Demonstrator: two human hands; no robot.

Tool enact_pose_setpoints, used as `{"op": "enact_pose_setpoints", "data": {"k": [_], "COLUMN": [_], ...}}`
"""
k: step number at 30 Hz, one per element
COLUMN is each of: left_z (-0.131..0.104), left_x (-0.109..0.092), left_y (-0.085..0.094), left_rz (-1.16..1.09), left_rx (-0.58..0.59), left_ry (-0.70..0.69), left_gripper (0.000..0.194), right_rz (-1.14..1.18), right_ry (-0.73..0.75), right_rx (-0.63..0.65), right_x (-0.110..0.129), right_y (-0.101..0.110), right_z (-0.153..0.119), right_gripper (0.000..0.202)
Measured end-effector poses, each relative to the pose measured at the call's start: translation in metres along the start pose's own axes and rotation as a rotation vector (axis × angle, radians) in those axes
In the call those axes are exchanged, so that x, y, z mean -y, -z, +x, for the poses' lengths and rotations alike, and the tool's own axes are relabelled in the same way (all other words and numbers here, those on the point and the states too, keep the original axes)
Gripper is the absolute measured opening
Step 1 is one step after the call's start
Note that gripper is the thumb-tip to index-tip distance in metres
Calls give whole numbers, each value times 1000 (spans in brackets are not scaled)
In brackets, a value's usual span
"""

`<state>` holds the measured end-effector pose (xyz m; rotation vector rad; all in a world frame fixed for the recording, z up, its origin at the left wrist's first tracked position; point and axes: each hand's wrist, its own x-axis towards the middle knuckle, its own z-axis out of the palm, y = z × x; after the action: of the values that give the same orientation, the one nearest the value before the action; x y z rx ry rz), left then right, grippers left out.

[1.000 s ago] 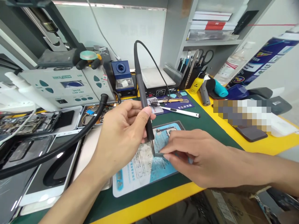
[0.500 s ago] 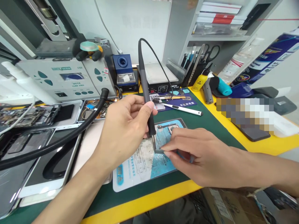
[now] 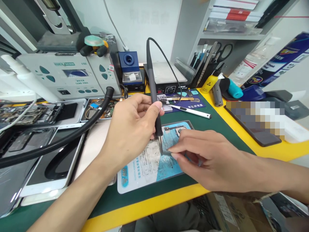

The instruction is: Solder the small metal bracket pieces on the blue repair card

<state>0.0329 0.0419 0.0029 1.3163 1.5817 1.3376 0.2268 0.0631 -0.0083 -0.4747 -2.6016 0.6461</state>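
Bench: green mat with yellow edge (image 3: 145,209), cluttered with repair gear.
Left hand (image 3: 130,132): closed in a pen grip round the soldering iron (image 3: 154,106), tip down just right of its fingers.
Right hand (image 3: 212,158): fingertips pinching the small grey part (image 3: 167,152) flat on the blue pad (image 3: 145,167).
Doing it well: keep the part pinned still, the tip clear of the fingertips, and the touch light and brief.

The bench is being lit brightly and evenly from above, glare is being thrown off the phone screens (image 3: 51,164) at left, and straight lines are being bowed by wide-angle distortion toward the edges.
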Motion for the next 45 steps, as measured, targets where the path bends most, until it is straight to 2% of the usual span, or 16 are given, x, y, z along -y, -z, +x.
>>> {"op": "enact_pose_setpoints", "data": {"k": [21, 45], "left_z": [1, 4], "left_x": [3, 3], "left_y": [-4, -5], "left_rz": [-25, 118], "left_rx": [15, 43], "left_ry": [-17, 13], "left_gripper": [14, 22], "right_rz": [7, -44], "right_ry": [6, 28], "right_rx": [8, -16], "right_x": [1, -1], "right_y": [-1, -5], "right_z": [1, -3], "right_gripper": [15, 17]}}
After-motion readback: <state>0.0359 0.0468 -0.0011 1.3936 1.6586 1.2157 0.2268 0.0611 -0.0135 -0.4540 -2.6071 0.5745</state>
